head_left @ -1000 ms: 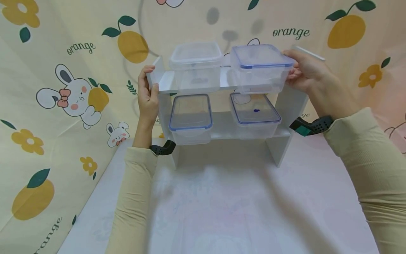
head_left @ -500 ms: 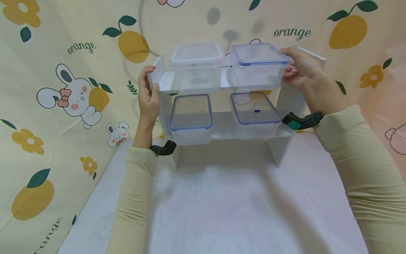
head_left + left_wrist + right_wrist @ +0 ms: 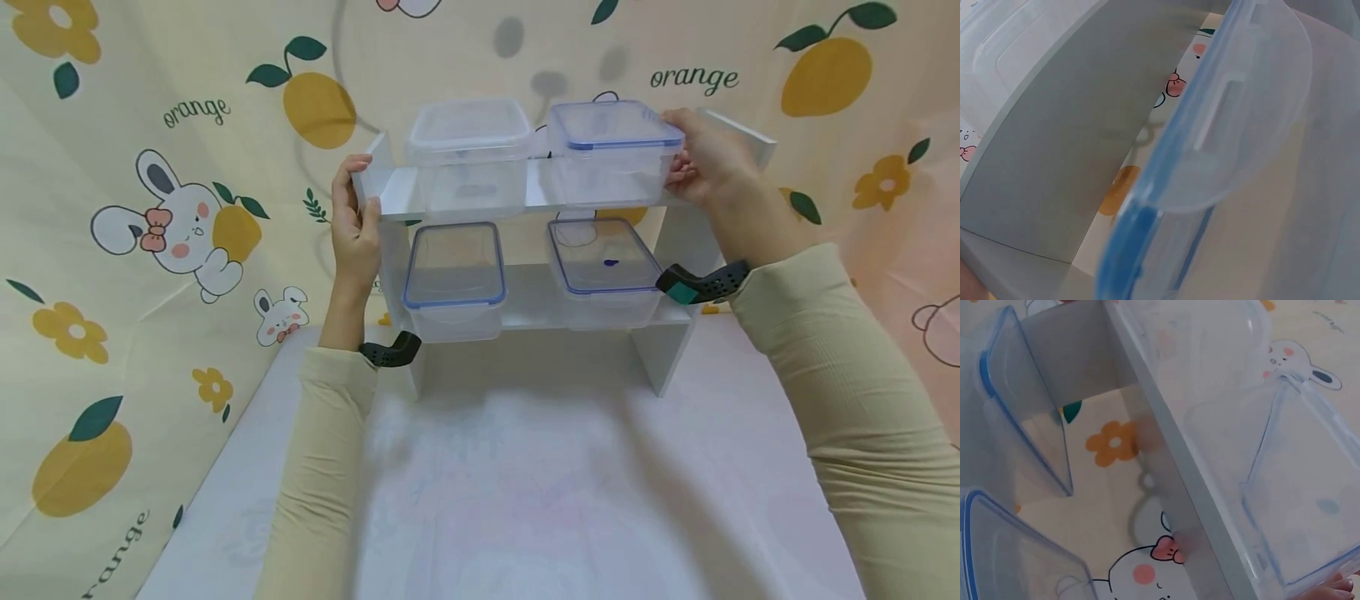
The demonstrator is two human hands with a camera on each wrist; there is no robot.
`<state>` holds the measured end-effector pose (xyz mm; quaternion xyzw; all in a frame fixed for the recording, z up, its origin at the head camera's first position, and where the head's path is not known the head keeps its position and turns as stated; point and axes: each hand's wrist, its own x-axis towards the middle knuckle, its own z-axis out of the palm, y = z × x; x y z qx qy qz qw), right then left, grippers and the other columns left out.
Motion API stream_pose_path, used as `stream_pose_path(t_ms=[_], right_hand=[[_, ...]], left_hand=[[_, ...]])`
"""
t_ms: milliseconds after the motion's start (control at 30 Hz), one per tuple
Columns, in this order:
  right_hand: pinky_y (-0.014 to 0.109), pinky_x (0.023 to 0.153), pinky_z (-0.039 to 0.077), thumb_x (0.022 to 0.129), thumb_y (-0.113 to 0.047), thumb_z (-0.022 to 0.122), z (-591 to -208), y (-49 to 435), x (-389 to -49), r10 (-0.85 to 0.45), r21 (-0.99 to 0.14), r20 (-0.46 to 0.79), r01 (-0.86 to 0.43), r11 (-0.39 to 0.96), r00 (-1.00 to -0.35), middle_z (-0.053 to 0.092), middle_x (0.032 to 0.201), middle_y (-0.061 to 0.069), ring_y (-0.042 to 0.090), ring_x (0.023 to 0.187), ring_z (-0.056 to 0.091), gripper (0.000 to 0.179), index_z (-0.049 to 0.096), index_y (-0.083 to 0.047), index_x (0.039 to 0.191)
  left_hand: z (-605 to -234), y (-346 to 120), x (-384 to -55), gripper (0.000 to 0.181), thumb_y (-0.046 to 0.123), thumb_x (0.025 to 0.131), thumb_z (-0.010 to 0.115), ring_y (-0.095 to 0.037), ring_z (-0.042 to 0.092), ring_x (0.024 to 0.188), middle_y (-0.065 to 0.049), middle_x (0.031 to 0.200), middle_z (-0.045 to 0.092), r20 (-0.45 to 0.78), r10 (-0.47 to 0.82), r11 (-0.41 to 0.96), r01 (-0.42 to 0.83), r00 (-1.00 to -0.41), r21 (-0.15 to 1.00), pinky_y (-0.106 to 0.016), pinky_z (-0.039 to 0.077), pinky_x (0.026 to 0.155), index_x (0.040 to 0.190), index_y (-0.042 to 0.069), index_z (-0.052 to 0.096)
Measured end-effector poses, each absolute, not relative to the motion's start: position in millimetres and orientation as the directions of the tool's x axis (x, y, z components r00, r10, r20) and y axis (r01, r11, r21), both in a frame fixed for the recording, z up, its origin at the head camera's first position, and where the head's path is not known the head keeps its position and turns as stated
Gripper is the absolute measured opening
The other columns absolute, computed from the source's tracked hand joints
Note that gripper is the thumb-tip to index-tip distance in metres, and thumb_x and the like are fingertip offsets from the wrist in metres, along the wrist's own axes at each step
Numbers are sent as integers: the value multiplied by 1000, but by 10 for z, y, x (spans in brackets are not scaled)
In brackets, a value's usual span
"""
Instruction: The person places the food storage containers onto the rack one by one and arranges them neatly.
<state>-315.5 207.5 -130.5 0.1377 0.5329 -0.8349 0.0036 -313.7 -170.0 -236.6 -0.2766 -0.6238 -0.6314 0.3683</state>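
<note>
A white two-tier shelf (image 3: 534,279) stands against the backdrop. My left hand (image 3: 355,221) grips the shelf's left side panel near its top. On the upper tier at right is a clear food container with a blue-edged lid (image 3: 615,154); my right hand (image 3: 712,171) holds it by its right side, thumb at the lid's back corner. The right wrist view shows fingertips (image 3: 1335,590) against this container (image 3: 1300,487). Left of it sits a clear container with a frosted lid (image 3: 470,158). Two blue-edged containers, one left (image 3: 454,279) and one right (image 3: 606,275), occupy the lower tier.
The shelf's right side panel (image 3: 686,242) rises just beside my right hand. A white tabletop (image 3: 525,483) stretches in front of the shelf. Behind hangs a printed cloth (image 3: 465,50) with oranges and rabbits. The container fronts overhang the shelf edges.
My right hand and the upper right container have moved back and slightly left on the upper tier. My left hand stays on the side panel; the other containers keep their places.
</note>
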Motion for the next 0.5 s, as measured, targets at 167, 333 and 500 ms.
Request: stream_pose_path(t_ms=[167, 333, 500], right_hand=[[21, 57, 32, 83, -32, 73, -1325, 2063, -3152, 178, -905, -240, 154, -396, -954, 57, 94, -7, 7, 86, 44, 27, 58, -23, 104], [21, 55, 32, 85, -40, 69, -1327, 2106, -3105, 159, -879, -263, 169, -445, -952, 50, 82, -3, 8, 73, 39, 34, 52, -20, 107], [21, 53, 39, 88, -41, 65, -1387, 2095, -2976, 222, -906, -152, 46, -420, -963, 49, 82, -2, 11, 71, 43, 30, 54, -19, 104]], left_hand=[[-2381, -1677, -3153, 46, -12, 91, 32, -11, 33, 142, -12, 145, 39, 808, -126, 40, 811, -576, 584, -27, 25, 120, 136, -3, 34], [-2357, -1592, -3070, 49, -9, 95, 31, -14, 28, 146, -13, 154, 31, 770, -151, 70, 770, -620, 634, -26, 24, 120, 143, -3, 28], [-2277, -1476, -2869, 55, 0, 99, 31, -16, 25, 148, -10, 161, 21, 702, -177, 112, 695, -690, 711, -26, 24, 120, 152, 2, 18]])
